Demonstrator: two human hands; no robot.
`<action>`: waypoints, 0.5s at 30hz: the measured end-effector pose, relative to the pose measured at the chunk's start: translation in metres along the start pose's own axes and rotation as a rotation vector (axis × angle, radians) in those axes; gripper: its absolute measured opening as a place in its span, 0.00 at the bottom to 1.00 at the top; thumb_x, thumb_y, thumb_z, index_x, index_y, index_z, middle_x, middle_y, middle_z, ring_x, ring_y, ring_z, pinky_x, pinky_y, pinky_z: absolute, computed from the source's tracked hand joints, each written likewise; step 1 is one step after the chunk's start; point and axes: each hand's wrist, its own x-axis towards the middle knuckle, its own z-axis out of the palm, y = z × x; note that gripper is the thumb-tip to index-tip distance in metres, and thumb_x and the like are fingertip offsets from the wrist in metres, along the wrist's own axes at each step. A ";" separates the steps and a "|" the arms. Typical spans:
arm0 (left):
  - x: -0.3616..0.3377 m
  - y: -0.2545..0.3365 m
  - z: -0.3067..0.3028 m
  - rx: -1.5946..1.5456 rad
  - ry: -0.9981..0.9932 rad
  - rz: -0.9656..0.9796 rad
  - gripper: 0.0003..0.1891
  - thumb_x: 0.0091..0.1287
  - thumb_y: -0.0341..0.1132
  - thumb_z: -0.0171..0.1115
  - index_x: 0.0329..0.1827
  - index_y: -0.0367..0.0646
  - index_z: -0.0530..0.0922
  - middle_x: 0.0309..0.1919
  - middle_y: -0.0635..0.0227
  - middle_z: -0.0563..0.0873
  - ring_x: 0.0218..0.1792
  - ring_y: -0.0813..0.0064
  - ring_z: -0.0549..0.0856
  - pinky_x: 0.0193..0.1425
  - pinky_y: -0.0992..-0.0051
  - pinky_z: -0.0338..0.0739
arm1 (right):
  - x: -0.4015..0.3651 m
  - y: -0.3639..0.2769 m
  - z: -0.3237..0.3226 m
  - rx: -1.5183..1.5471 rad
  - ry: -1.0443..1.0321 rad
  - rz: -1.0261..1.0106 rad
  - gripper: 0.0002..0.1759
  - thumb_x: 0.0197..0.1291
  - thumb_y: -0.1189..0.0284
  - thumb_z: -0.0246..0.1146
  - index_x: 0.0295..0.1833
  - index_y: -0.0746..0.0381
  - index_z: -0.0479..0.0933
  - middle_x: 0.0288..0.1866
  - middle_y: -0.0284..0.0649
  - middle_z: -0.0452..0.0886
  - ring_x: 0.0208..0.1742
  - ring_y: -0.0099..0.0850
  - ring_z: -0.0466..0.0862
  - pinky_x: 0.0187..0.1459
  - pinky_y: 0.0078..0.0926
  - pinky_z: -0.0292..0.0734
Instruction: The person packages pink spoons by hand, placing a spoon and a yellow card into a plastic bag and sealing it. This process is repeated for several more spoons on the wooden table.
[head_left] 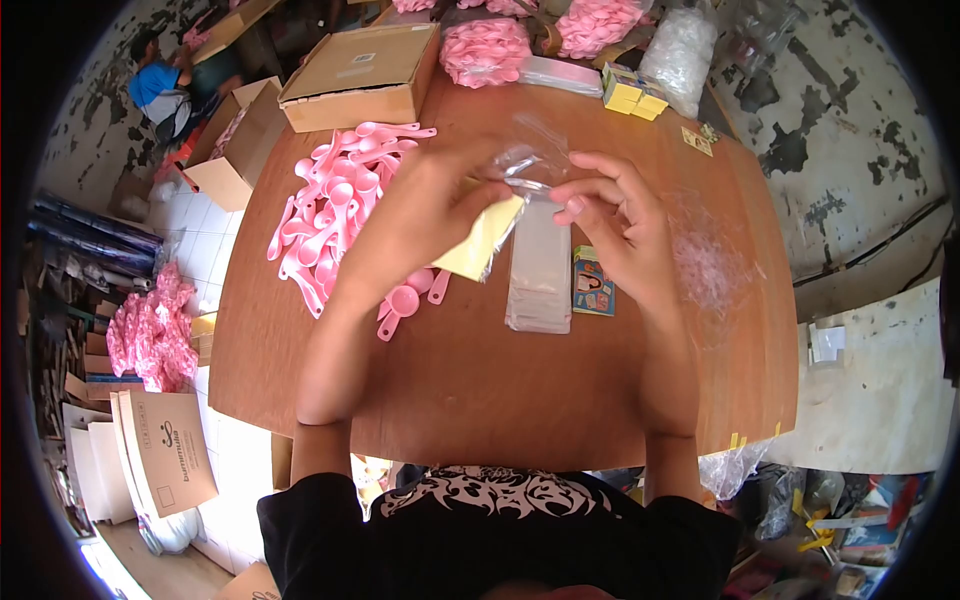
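My left hand is closed on a clear plastic bag with a yellow card in it. The bag's shiny edge reaches the fingertips of my right hand, which pinch it with the other fingers curled loosely. Below them lies a stack of clear plastic bags, beside a small pile of printed cards. Left of my hands is a heap of pink plastic spoons, partly behind my left forearm. A pink scoop lies nearer to me.
A cardboard box, bags of pink spoons, yellow card stacks and a bag of clear plastic line the table's far edge. Plastic scraps lie right. Another person sits far left near an open carton.
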 end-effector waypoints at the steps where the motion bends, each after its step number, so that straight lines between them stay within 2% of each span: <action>1: 0.000 -0.002 -0.008 -0.034 0.050 -0.005 0.17 0.64 0.22 0.66 0.57 0.35 0.80 0.37 0.63 0.88 0.34 0.80 0.86 0.36 0.78 0.79 | 0.000 0.003 0.005 -0.006 0.086 0.028 0.10 0.65 0.76 0.62 0.50 0.64 0.82 0.48 0.45 0.86 0.44 0.31 0.86 0.48 0.25 0.79; 2: -0.001 -0.005 -0.014 -0.060 0.083 -0.025 0.18 0.64 0.22 0.66 0.57 0.35 0.79 0.37 0.64 0.88 0.33 0.82 0.85 0.34 0.79 0.78 | 0.001 0.010 0.011 -0.005 0.081 0.029 0.10 0.65 0.76 0.62 0.50 0.64 0.82 0.48 0.45 0.86 0.44 0.31 0.86 0.48 0.25 0.79; 4: -0.002 -0.009 -0.023 -0.084 0.119 -0.047 0.18 0.64 0.23 0.67 0.58 0.35 0.79 0.37 0.66 0.89 0.32 0.84 0.84 0.32 0.81 0.76 | 0.002 0.032 0.027 -0.374 -0.129 -0.173 0.12 0.64 0.78 0.63 0.51 0.61 0.83 0.44 0.39 0.87 0.40 0.29 0.87 0.44 0.28 0.81; 5: -0.003 -0.010 -0.027 -0.080 0.118 -0.067 0.19 0.64 0.23 0.67 0.59 0.35 0.79 0.38 0.66 0.89 0.31 0.85 0.84 0.30 0.82 0.75 | 0.001 0.043 0.036 -0.373 -0.134 -0.174 0.12 0.64 0.78 0.63 0.51 0.61 0.83 0.44 0.39 0.87 0.40 0.29 0.87 0.44 0.28 0.81; 7: -0.005 -0.006 -0.034 -0.074 0.123 -0.087 0.20 0.64 0.24 0.68 0.60 0.36 0.79 0.38 0.66 0.89 0.31 0.87 0.83 0.29 0.83 0.74 | -0.004 0.066 0.056 -0.694 -0.426 -0.242 0.14 0.56 0.81 0.64 0.49 0.59 0.84 0.48 0.40 0.85 0.47 0.35 0.85 0.44 0.33 0.82; 8: -0.006 0.001 -0.036 -0.071 0.104 -0.088 0.20 0.64 0.24 0.68 0.60 0.36 0.78 0.39 0.65 0.89 0.30 0.88 0.82 0.28 0.83 0.73 | -0.007 0.075 0.065 -0.694 -0.430 -0.246 0.14 0.56 0.81 0.64 0.49 0.59 0.84 0.48 0.40 0.85 0.47 0.35 0.85 0.44 0.33 0.82; 10: -0.007 0.002 -0.036 -0.069 0.091 -0.090 0.21 0.64 0.23 0.68 0.61 0.37 0.78 0.39 0.65 0.89 0.30 0.89 0.81 0.28 0.84 0.72 | -0.013 0.091 0.081 -0.865 -0.448 -0.338 0.17 0.49 0.81 0.65 0.46 0.58 0.86 0.52 0.39 0.83 0.57 0.39 0.81 0.46 0.38 0.82; 13: -0.006 -0.004 -0.033 -0.085 0.115 -0.040 0.21 0.64 0.24 0.68 0.61 0.38 0.78 0.39 0.65 0.89 0.27 0.90 0.78 0.26 0.84 0.70 | -0.015 0.108 0.095 -0.921 -0.399 -0.445 0.16 0.48 0.79 0.64 0.45 0.58 0.85 0.56 0.38 0.81 0.62 0.38 0.77 0.49 0.38 0.81; 14: -0.006 -0.005 -0.033 -0.068 0.111 -0.046 0.22 0.64 0.24 0.68 0.62 0.38 0.78 0.39 0.65 0.89 0.26 0.91 0.77 0.26 0.84 0.70 | -0.015 0.113 0.096 -0.921 -0.402 -0.444 0.16 0.48 0.79 0.64 0.45 0.58 0.85 0.56 0.38 0.81 0.62 0.38 0.77 0.49 0.38 0.81; 15: -0.006 -0.006 -0.033 -0.051 0.107 -0.052 0.22 0.64 0.24 0.68 0.62 0.38 0.78 0.39 0.66 0.89 0.26 0.91 0.77 0.26 0.84 0.69 | -0.015 0.114 0.098 -0.968 -0.362 -0.502 0.12 0.48 0.77 0.64 0.41 0.59 0.84 0.48 0.36 0.81 0.57 0.35 0.78 0.50 0.36 0.79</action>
